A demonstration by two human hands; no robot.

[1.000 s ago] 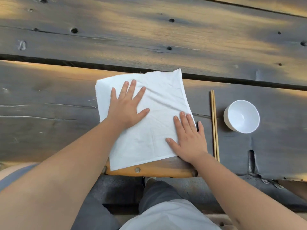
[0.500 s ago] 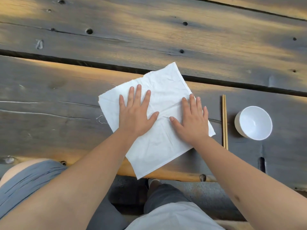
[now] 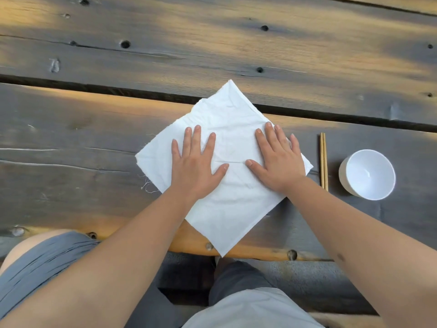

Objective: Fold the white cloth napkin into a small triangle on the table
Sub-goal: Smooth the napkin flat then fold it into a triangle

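Observation:
The white cloth napkin (image 3: pixel 233 110) lies flat on the dark wooden table (image 3: pixel 71 162), turned like a diamond. One corner points away from me and the near corner hangs just past the table's front edge. My left hand (image 3: pixel 196 166) presses flat on the napkin's left half, fingers spread. On the right half my right hand (image 3: pixel 276 162) lies flat, fingers straight, reaching to the napkin's right corner. Both palms cover the middle of the cloth.
A pair of wooden chopsticks (image 3: pixel 323 159) lies right of the napkin, pointing away from me. A white bowl (image 3: pixel 367 174) stands further right. A dark gap between planks (image 3: pixel 94 87) runs across the table behind the napkin. My knees show below the table's front edge.
The napkin has turned counter-clockwise under both flat hands, from nearly square-on to a diamond. My right hand has slid from the near right corner up to the right corner.

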